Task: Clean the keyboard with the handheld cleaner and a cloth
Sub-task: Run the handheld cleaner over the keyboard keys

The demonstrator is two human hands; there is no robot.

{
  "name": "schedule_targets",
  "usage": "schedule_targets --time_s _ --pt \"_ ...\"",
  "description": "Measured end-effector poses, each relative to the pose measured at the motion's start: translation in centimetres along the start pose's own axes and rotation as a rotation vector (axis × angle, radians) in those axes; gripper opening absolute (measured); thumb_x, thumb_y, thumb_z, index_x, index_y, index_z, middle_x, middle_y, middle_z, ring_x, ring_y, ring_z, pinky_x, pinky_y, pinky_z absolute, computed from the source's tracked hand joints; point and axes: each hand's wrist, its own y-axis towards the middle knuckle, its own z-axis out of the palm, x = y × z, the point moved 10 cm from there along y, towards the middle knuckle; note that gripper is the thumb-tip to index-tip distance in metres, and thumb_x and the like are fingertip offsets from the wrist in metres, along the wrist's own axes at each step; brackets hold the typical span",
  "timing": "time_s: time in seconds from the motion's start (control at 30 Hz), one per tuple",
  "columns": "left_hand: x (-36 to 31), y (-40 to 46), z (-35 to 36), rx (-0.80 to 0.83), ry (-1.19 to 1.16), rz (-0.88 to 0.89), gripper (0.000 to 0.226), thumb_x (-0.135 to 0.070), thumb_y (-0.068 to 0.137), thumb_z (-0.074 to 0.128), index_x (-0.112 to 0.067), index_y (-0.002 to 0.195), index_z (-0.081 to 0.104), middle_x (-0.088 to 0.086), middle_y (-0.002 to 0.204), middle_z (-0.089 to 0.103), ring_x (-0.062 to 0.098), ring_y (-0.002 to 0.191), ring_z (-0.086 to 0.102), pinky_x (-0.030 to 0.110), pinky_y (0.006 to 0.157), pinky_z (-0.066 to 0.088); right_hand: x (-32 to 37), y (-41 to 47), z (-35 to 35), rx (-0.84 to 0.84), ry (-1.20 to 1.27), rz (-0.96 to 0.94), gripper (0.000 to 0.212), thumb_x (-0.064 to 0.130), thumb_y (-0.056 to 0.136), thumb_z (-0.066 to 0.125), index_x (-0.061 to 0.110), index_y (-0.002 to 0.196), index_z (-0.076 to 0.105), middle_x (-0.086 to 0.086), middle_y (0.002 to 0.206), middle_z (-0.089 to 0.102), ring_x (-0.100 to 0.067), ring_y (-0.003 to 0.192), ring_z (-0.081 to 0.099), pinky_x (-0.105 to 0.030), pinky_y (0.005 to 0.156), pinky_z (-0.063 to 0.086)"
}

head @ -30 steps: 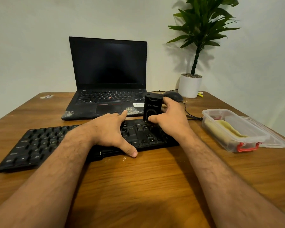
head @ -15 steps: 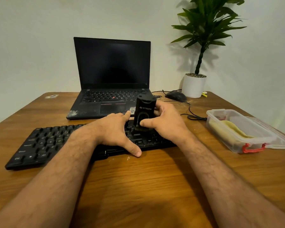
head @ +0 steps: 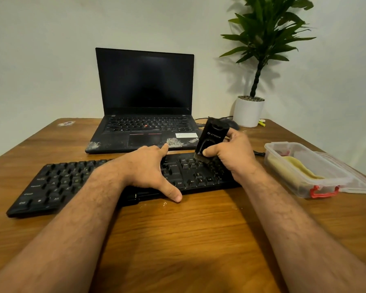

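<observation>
A black keyboard (head: 57, 185) lies across the wooden table (head: 188, 240) in front of me. My right hand (head: 232, 155) grips a black handheld cleaner (head: 211, 137) tilted to the left, its brush end touching the keys at the keyboard's right part. My left hand (head: 148, 168) rests flat on the middle of the keyboard, fingers spread, thumb over the front edge. A yellow cloth (head: 300, 168) lies inside a clear plastic box (head: 325, 187) to the right.
An open black laptop (head: 145, 102), dusty on its palm rest, stands behind the keyboard. A potted plant (head: 249, 111) and a dark mouse (head: 234, 124) with its cable sit at the back right. The box's lid (head: 359, 182) lies beside it. Small crumbs dot the table.
My right hand moved the cleaner left along the keys and then back toward the right, tilting it leftward. My left hand has stayed pressed on the keyboard.
</observation>
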Motion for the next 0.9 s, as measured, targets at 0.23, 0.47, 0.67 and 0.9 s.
schedule_targets --time_s 0.23,0.47,0.67,0.9 --pt "-1.4 -0.3 0.2 -0.026 -0.009 0.045 0.149 -0.087 0.042 0.07 -0.028 0.161 0.002 -0.004 0.164 0.022 0.02 0.149 0.022 0.047 0.122 0.025 0.4 1.0 -4.0 -0.25 -0.258 -0.04 0.069 0.009 0.062 0.085 0.025 0.125 0.062 0.003 0.114 0.071 -0.019 0.102 0.067 -0.04 0.091 0.056" --pt "-2.8 0.0 0.2 -0.065 0.086 0.097 0.141 -0.084 0.054 0.073 -0.027 0.161 0.001 -0.006 0.166 0.019 0.02 0.149 0.023 0.045 0.122 0.026 0.7 0.4 -3.9 -0.179 -0.301 -0.044 0.061 0.011 0.067 0.085 0.027 0.122 0.066 0.002 0.105 0.074 -0.017 0.094 0.07 -0.041 0.088 0.058" --pt "-2.7 0.0 0.3 -0.048 0.069 0.075 0.142 -0.082 0.053 0.075 -0.025 0.161 0.002 -0.006 0.166 0.018 0.018 0.15 0.021 0.046 0.122 0.026 1.3 -0.8 -5.4 -0.219 -0.341 -0.062 0.054 0.011 0.066 0.085 0.027 0.116 0.07 0.005 0.092 0.076 -0.013 0.081 0.072 -0.039 0.078 0.061" --pt "-2.5 0.0 0.2 -0.04 0.067 0.062 0.144 -0.084 0.051 0.074 -0.024 0.161 0.004 -0.005 0.166 0.018 0.019 0.15 0.021 0.045 0.122 0.026 1.6 -2.4 -5.6 -0.135 -0.391 -0.104 0.053 0.008 0.068 0.086 0.026 0.115 0.071 0.007 0.09 0.076 -0.006 0.073 0.073 -0.028 0.067 0.061"
